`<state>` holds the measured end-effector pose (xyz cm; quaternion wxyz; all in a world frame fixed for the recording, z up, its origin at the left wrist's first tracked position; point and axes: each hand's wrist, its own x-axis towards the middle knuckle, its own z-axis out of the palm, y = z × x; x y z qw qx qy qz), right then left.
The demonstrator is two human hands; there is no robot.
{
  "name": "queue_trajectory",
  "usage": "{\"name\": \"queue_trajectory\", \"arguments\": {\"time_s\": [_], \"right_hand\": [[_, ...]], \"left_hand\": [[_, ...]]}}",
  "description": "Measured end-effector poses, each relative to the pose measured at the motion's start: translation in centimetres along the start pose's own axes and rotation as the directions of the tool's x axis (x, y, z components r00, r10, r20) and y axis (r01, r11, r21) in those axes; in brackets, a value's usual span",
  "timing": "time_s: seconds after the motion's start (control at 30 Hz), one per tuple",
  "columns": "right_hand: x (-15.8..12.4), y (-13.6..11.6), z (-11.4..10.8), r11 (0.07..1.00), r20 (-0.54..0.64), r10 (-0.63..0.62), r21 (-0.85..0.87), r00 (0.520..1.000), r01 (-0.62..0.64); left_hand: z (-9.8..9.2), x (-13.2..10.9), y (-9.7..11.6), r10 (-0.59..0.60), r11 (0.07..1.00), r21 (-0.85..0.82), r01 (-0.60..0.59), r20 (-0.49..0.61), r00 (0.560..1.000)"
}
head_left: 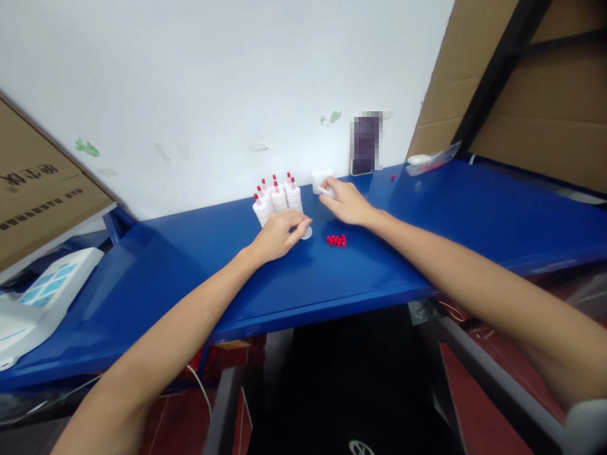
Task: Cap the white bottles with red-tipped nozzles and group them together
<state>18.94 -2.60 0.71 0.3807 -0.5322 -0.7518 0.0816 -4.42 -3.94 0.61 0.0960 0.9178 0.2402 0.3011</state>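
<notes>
Fingers curled together, my left hand (282, 235) is just in front of a group of white squeeze bottles with red tips (279, 201). A pale round piece (307, 233) shows by its thumb and fingertips; my hand covers the rest, so I cannot tell its kind. My right hand (348, 201) pinches a small white nozzle (326, 191) between thumb and fingers. Behind those fingers, against the wall, stands a white container (322, 179), partly hidden. A cluster of small red caps (337, 241) lies on the table between and slightly below my hands.
The blue table (190, 253) runs along a white wall. A phone (365, 144) leans on that wall. Farther right are a single red cap (393, 177) and a clear plastic bag (434, 160). A white device (47, 303) and a cardboard box (42, 183) are at left.
</notes>
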Motion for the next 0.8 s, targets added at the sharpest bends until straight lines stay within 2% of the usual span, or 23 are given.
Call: {"name": "queue_trajectory", "arguments": {"time_s": [0.1, 0.33, 0.5, 0.8], "right_hand": [[0.0, 0.0, 0.0, 1.000, 0.006, -0.012, -0.002, 1.000, 0.012], [-0.1, 0.1, 0.1, 0.998, 0.074, -0.070, 0.011, 0.995, 0.069], [-0.1, 0.1, 0.1, 0.997, 0.082, -0.074, 0.020, 0.994, 0.073], [-0.2, -0.2, -0.1, 0.997, 0.121, -0.073, -0.004, 0.990, 0.074]], "left_hand": [[0.0, 0.1, 0.1, -0.019, 1.000, 0.009, 0.019, 0.004, 1.000], [0.1, 0.2, 0.2, -0.250, 0.958, -0.133, 0.253, 0.035, 0.967], [0.4, 0.3, -0.4, -0.257, 0.951, -0.172, 0.257, 0.024, 0.966], [0.2, 0.3, -0.7, -0.381, 0.895, -0.247, 0.372, 0.009, 0.924]]}}
